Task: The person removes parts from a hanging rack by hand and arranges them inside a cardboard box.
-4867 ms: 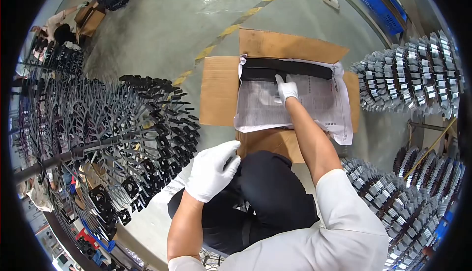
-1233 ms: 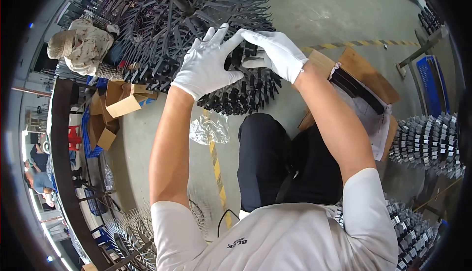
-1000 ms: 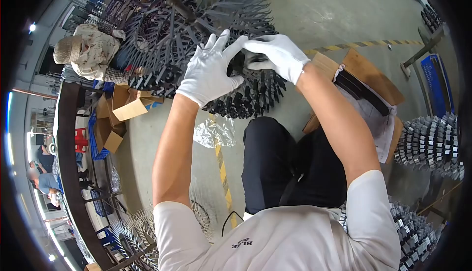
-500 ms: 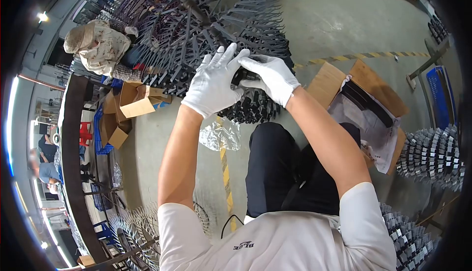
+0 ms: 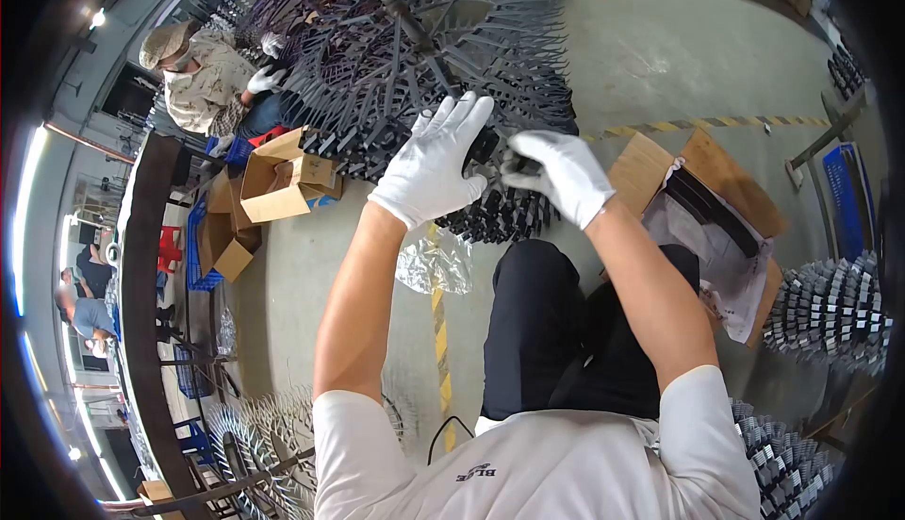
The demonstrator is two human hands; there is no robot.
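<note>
Both hands wear white gloves and are raised at the near edge of a large rack point(image 5: 405, 25) of dark metal prongs that carry black parts. My left hand point(image 5: 434, 164) has its fingers extended upward and its thumb apart, beside a black part point(image 5: 483, 146). Whether it grips that part is hard to see. Just to the right, my right hand point(image 5: 558, 173) has bent fingers pointing left, with a gap between thumb and fingers; what they touch, if anything, is too small to tell. More black parts point(image 5: 504, 216) hang below the hands.
An open carton point(image 5: 698, 237) with long black pieces on white lining stands at right, near racks of grey parts point(image 5: 825, 308). Clear plastic point(image 5: 436, 264) lies on the floor. At upper left are a person in a hat point(image 5: 203, 77) and open cartons point(image 5: 287, 181).
My right hand has moved right, away from my left hand, which stays by the black parts. Since the oldest frame, it has left the carton. The view has shifted, and the person in the hat has turned.
</note>
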